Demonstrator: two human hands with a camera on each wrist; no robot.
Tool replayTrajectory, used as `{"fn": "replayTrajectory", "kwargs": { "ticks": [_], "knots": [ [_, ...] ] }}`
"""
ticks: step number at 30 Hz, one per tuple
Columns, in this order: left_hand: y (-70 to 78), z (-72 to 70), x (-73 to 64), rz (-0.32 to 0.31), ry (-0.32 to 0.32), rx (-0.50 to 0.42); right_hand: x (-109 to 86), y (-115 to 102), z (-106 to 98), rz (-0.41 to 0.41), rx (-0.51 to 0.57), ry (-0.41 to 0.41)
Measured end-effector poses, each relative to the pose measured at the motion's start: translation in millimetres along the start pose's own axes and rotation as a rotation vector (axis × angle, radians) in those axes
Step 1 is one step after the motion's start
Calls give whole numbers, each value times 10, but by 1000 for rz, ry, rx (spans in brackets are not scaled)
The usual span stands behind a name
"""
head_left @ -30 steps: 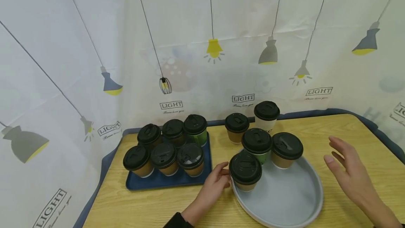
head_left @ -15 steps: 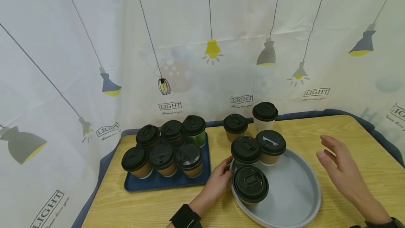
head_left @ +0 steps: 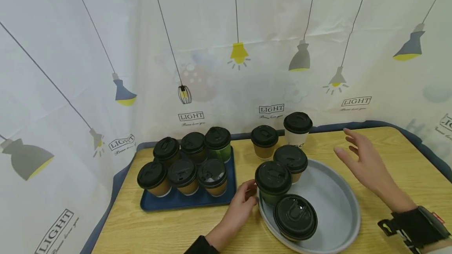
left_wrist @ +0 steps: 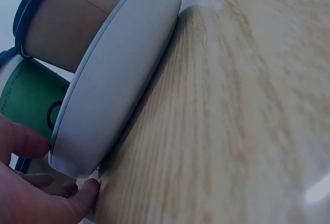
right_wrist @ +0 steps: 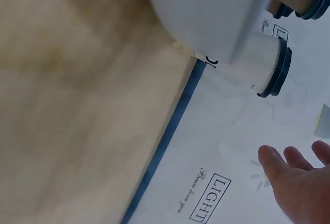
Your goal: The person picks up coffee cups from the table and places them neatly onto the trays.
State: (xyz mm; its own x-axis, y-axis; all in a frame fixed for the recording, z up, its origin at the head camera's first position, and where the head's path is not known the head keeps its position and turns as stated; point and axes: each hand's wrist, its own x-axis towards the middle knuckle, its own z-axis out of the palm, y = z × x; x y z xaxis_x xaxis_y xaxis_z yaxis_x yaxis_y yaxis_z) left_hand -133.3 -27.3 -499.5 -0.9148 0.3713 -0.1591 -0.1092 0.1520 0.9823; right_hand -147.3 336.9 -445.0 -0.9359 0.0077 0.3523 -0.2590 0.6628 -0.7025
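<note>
My left hand [head_left: 240,205] is at the left side of a round grey tray [head_left: 335,214]. In the left wrist view its fingertips [left_wrist: 31,142] lie along the rim, one high and one low by the table. Three lidded coffee cups stand on the tray: a green one [head_left: 272,197] at the left, a brown one [head_left: 296,218] at the front, another brown one [head_left: 294,160] at the back. My right hand [head_left: 363,164] hovers beyond the tray's right back edge, fingers spread and holding nothing; the right wrist view also shows its loose fingers [right_wrist: 299,177].
To the left, a blue rectangular tray [head_left: 152,205] bears several lidded cups in two rows. Behind the round tray, a brown cup [head_left: 264,144] and a tall white cup [head_left: 297,128] stand on the wooden table [head_left: 385,144]. A lamp-printed curtain [head_left: 212,30] hangs along the back.
The round tray has turned counterclockwise: its left cup came to the front, the back green cup to the left, the right cup to the back. My right hand moved away from me and left.
</note>
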Motion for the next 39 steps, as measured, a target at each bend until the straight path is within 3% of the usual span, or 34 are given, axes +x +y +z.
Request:
{"fn": "replayTrajectory", "kwargs": {
  "ticks": [8, 13, 17, 28, 39],
  "knots": [
    [-67, -35, 9, 56, -59, -13, 640, -90, 173, -8, -128, -145],
    [-67, -28, 14, 43, -106, 0, 849, -93, 303, 4, -172, -200],
    [-55, -18, 9, 50, -104, 17, 978, -85, 401, 46, -155, -242],
    [-64, -21, -8, 113, -55, 31, 1220, -86, 575, 104, -211, -330],
    [-89, -17, 0, 101, -39, 62, 1227, -19, 665, 70, -213, -304]
  ]
}}
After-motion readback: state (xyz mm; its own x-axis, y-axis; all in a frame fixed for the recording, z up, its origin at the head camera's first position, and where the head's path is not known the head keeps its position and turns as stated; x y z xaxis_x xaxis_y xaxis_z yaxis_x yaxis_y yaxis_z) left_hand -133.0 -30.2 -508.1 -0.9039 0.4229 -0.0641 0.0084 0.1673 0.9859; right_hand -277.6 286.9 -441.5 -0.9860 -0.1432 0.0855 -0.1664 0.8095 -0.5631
